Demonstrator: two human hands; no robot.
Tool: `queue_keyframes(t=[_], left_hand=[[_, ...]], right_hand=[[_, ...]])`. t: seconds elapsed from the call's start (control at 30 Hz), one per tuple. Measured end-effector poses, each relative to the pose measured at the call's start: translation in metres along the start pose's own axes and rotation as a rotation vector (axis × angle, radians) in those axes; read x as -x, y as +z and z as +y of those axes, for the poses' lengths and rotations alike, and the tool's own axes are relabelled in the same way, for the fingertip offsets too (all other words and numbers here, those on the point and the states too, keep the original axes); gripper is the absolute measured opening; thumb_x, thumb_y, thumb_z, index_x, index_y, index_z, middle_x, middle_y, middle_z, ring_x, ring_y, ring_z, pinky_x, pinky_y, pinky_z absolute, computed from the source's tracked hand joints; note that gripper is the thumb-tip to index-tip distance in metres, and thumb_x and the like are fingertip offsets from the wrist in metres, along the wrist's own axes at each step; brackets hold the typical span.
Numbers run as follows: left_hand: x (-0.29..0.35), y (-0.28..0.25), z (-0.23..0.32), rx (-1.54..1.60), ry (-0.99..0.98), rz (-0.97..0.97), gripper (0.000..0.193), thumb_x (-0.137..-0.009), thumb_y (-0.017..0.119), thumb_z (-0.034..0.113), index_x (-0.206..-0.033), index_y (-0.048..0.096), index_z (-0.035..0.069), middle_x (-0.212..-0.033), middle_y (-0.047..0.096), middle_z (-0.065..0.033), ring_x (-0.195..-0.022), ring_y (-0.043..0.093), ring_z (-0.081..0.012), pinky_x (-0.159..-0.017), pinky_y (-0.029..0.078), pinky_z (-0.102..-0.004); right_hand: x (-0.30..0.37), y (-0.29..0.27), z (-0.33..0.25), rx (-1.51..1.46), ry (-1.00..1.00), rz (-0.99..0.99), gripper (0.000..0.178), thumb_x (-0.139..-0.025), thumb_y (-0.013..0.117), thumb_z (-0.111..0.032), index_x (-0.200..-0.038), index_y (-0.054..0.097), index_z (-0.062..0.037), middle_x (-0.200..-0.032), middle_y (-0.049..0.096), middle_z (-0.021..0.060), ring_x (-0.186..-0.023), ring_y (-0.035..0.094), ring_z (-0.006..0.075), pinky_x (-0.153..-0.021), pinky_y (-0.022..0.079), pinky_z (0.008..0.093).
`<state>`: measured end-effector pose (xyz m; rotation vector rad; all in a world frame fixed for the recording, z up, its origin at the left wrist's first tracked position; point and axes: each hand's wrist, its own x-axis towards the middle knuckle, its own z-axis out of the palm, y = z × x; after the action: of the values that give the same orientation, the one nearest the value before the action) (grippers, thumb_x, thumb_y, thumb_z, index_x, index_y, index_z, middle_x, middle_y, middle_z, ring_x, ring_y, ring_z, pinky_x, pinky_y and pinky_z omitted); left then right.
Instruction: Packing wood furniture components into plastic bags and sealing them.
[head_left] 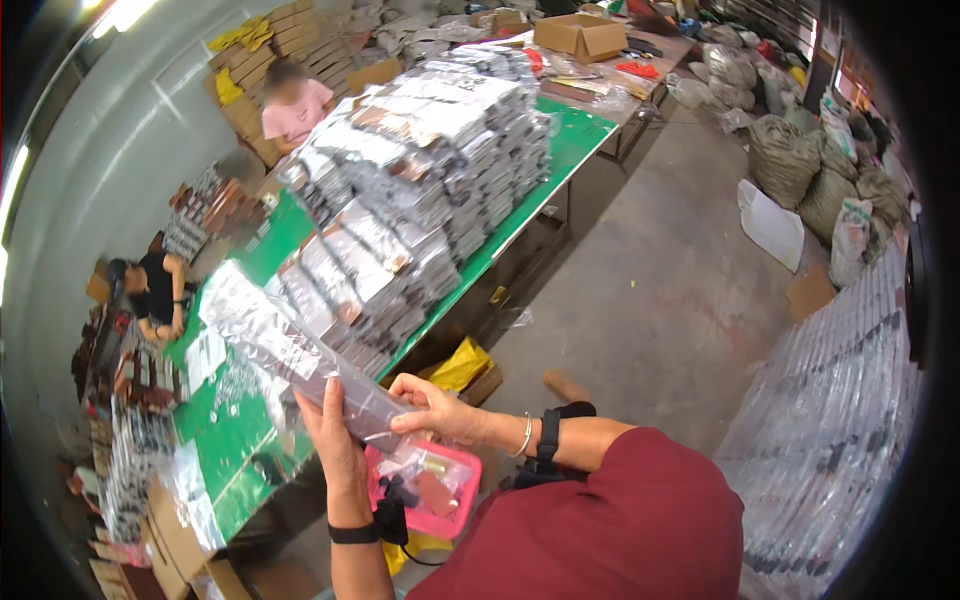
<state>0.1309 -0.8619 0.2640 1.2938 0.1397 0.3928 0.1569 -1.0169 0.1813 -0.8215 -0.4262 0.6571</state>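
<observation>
A long, flat package in clear plastic wrap (345, 385), with something grey inside, is held at a slant in front of me. Its far end reaches over the green table (580, 140). My left hand (335, 440) supports its near part from the left, thumb and fingers against the wrap. At the near right edge my right hand (437, 412) grips the plastic, with its thumb on top. Just below the package sits a pink plastic basket (452, 522), holding small loose pieces, a reddish-brown one among them.
Tall stacks of similar wrapped packages (440, 130) fill the table's middle. Two people work across it, in pink (295, 112) and black (160, 285) tops. An open carton (580, 38) lies at the far end. Full sacks (785, 160) and more wrapped packages (820, 420) line the right.
</observation>
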Motion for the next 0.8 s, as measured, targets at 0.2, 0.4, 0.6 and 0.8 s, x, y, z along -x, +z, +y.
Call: queue_keyframes(t=[0.2, 0.4, 0.6, 0.8], left_hand=[[-0.061, 0.149, -0.023, -0.118, 0.101, -0.132, 0.059, -0.093, 0.062, 0.01, -0.146, 0.036, 0.001, -0.127, 0.058, -0.0146, -0.112, 0.061, -0.026, -0.099, 0.048, -0.0383], [-0.132, 0.276, -0.038, -0.311, -0.117, -0.21, 0.072, -0.077, 0.074, 0.016, -0.139, 0.043, -0.001, -0.122, 0.06, -0.0141, -0.11, 0.061, -0.0241, -0.098, 0.048, -0.0354], [-0.196, 0.367, -0.065, -0.272, -0.811, -0.72, 0.07, -0.078, 0.077, 0.025, -0.136, 0.049, -0.002, -0.121, 0.065, -0.0088, -0.109, 0.062, -0.0152, -0.097, 0.048, -0.0294], [-0.223, 0.425, -0.105, -0.264, -1.088, -1.066, 0.075, -0.089, 0.074, 0.032, -0.146, 0.039, -0.002, -0.131, 0.06, -0.0135, -0.115, 0.061, -0.0165, -0.095, 0.049, -0.0274]], right_hand=[[-0.014, -0.123, -0.09, 0.131, -0.197, -0.145, 0.062, -0.08, 0.083, -0.014, -0.128, 0.046, -0.0049, -0.116, 0.057, 0.0049, -0.111, 0.055, 0.0135, -0.098, 0.044, 0.031], [0.009, -0.285, -0.26, 0.646, -0.472, 0.298, 0.078, -0.078, 0.083, -0.022, -0.144, 0.044, -0.0086, -0.136, 0.054, 0.0122, -0.123, 0.055, 0.0246, -0.107, 0.04, 0.0402], [0.028, -0.376, -0.342, 1.577, -0.851, 0.62, 0.077, -0.07, 0.08, -0.015, -0.141, 0.05, -0.0189, -0.151, 0.041, 0.013, -0.141, 0.038, 0.0344, -0.118, 0.024, 0.0546], [0.054, -0.433, -0.374, 1.75, -0.794, 0.461, 0.06, -0.069, 0.075, -0.008, -0.124, 0.062, -0.0248, -0.117, 0.062, 0.0035, -0.117, 0.06, 0.0257, -0.112, 0.034, 0.0514]])
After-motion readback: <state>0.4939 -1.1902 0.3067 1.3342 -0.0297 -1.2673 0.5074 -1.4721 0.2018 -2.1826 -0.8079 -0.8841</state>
